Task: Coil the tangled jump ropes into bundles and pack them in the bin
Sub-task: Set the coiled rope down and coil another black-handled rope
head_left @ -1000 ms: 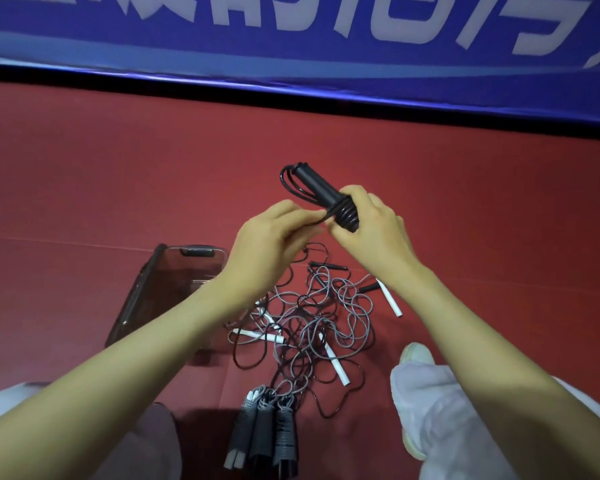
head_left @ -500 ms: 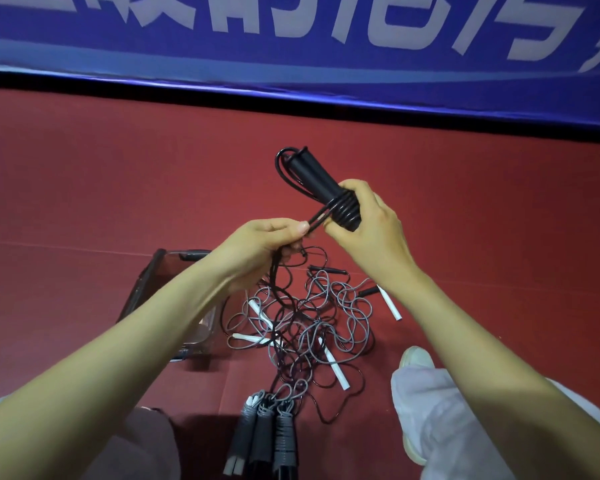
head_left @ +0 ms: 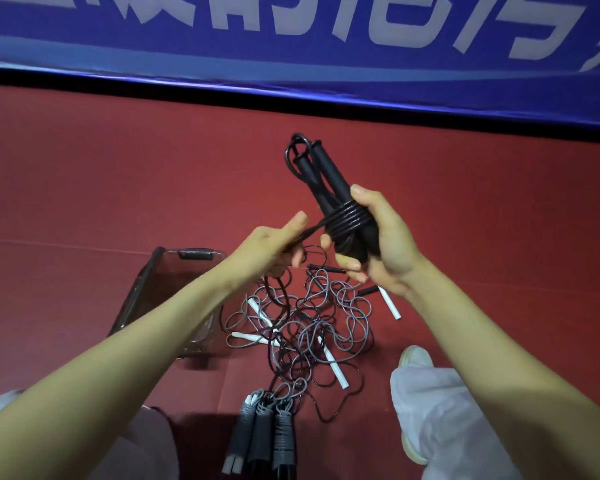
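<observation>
My right hand [head_left: 381,244] grips the 2 handles [head_left: 326,188] of the black jump rope [head_left: 340,216], held side by side and tilted up and to the left. Its cord [head_left: 349,221] is wound around them just above my thumb. My left hand [head_left: 274,251] pinches the cord's free length, taut to the wraps. Below, on the red floor [head_left: 118,188], grey ropes [head_left: 312,327] lie tangled just right of the clear bin [head_left: 174,271]. 3 wound bundles [head_left: 267,434] lie nearer me.
</observation>
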Available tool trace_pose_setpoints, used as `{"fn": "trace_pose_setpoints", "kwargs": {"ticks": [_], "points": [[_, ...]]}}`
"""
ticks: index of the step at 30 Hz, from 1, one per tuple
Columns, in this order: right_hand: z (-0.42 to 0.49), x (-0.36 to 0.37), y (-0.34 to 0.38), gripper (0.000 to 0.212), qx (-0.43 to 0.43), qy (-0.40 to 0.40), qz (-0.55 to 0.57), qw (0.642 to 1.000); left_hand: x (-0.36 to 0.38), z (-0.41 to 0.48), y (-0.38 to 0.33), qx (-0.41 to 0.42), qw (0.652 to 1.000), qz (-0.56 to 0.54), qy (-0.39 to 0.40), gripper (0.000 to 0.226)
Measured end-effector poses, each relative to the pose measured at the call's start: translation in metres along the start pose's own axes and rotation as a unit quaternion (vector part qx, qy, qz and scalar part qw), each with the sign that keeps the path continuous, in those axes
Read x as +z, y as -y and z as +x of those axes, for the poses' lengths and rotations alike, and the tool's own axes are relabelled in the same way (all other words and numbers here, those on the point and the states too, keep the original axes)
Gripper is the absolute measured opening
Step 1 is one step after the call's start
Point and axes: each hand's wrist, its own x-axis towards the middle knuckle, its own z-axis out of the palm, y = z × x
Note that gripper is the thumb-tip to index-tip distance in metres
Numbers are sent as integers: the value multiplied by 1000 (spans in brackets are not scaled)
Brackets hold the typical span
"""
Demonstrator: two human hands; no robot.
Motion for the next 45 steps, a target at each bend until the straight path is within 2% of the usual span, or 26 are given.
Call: {"fn": "trace_pose_setpoints", "kwargs": {"ticks": [2,7,9,12,14,16,18,20,21,23,24,25,29,32,34,36,38,41,42,45], "points": [[0,-5,3,44,15,7,19,1000,-6,2,-2,-18,999,0,36,61],[-2,-9,6,42,33,55,35,997,-35,4,6,58,994,-40,88,27],[-2,-9,4,43,62,110,18,992,-44,3,3,100,991,17,83,22],[-2,-9,-4,46,134,221,17,966,-45,6,8,171,977,124,22,6],[-3,-5,-11,51,210,290,26,933,-51,10,25,155,972,177,21,9],[-4,-3,-17,57,283,299,-37,911,-54,10,40,77,976,196,59,10],[-4,-3,-24,56,321,249,-189,894,-43,6,35,50,969,224,90,15],[-2,-2,-34,56,314,176,-397,844,-27,5,26,47,964,245,97,26],[0,-1,-40,59,290,141,-504,801,-19,4,20,55,960,257,99,26],[4,0,-51,59,206,60,-693,688,-15,8,20,75,946,305,78,22],[5,0,-52,56,159,7,-746,647,-15,10,18,71,938,334,57,20],[7,-2,-51,54,119,-43,-769,627,-16,13,18,63,937,340,47,19],[15,-15,-34,51,-25,-171,-775,607,-12,13,17,-5,976,211,43,17],[16,-22,-24,53,-85,-222,-766,597,-11,14,29,-9,968,251,25,12],[16,-27,-18,54,-110,-236,-759,597,-11,16,34,-18,956,292,-19,31],[14,-30,-11,53,-131,-254,-740,609,-11,16,38,-33,921,385,-44,38],[13,-33,-6,52,-141,-274,-726,615,-11,15,46,-27,901,432,-44,28],[13,-39,-5,51,-127,-286,-716,625,-10,16,51,-34,932,357,-56,22],[14,-41,-6,51,-119,-289,-710,631,-9,17,51,-36,936,344,-63,28],[19,-42,-11,49,-101,-287,-695,652,-8,18,52,-63,925,372,-56,74]]}}
